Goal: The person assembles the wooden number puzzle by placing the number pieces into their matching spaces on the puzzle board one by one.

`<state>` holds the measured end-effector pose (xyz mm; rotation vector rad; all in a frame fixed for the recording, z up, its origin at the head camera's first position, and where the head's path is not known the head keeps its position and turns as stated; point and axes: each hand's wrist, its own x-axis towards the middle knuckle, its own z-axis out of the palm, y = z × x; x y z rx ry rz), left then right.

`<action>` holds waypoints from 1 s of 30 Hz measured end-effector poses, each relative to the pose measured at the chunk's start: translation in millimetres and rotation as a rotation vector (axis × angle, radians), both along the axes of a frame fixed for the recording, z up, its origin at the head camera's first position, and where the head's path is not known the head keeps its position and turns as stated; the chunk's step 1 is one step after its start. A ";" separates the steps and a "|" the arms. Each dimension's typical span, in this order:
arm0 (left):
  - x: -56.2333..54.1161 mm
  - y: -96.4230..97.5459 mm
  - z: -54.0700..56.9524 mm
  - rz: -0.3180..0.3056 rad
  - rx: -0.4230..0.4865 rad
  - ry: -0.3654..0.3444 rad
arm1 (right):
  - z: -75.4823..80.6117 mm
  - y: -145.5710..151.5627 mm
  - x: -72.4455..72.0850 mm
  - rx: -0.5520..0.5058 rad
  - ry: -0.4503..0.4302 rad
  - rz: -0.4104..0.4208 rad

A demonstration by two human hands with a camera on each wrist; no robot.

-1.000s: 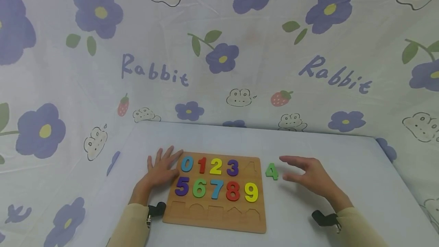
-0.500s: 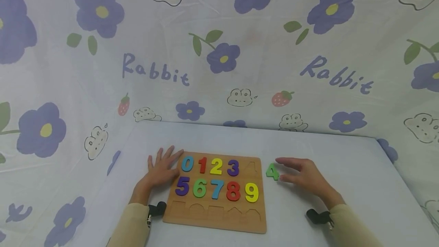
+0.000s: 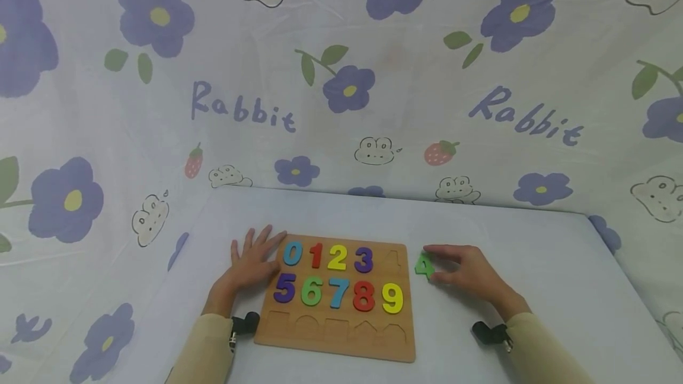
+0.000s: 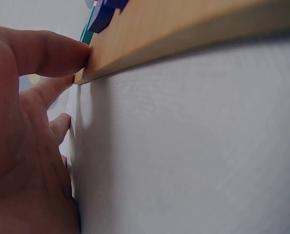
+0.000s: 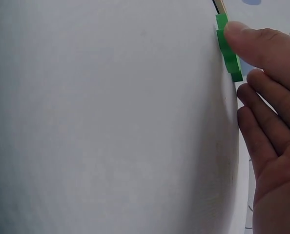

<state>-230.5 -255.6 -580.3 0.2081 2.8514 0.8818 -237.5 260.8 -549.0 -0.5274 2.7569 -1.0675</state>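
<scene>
A wooden number puzzle board [image 3: 331, 345] lies on the table, with coloured numbers 0 to 3 and 5 to 9 in their places and a bare 4-shaped recess [image 3: 393, 259] at its upper right. Just off the board's right edge is a green number 4 [image 3: 424, 265]. My right hand [image 3: 472, 271] pinches it, index finger at its top and thumb [image 5: 247, 41] at its lower side. My left hand [image 3: 252, 262] rests at the board's upper left corner, fingers spread; in the left wrist view the thumb [image 4: 57, 53] presses the board's edge.
Along the board's lower row run several bare shaped recesses [image 3: 336, 329]. The white table [image 3: 507, 236] reaches back to a hanging cloth [image 3: 320, 135] printed with flowers and rabbits. A small black camera mount [image 3: 488, 332] sits at the right wrist.
My right hand has moved left to the green 4, and its index finger and thumb have closed on it. The left hand has stayed at the board's corner.
</scene>
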 end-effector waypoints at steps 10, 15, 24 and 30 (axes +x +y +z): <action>-0.3 0.8 1.6 0.003 0.000 -0.003 | 0.1 -3.2 -0.8 0.025 0.024 -0.002; 0.1 0.9 2.4 0.002 0.002 -0.008 | 1.8 -5.4 -0.5 -0.002 0.049 0.000; -0.3 2.2 1.8 0.005 0.005 0.008 | 16.0 -22.0 -3.3 -0.022 0.133 0.040; -1.0 1.6 -1.1 0.001 0.006 0.013 | 19.2 -37.3 -5.8 -0.031 0.128 0.059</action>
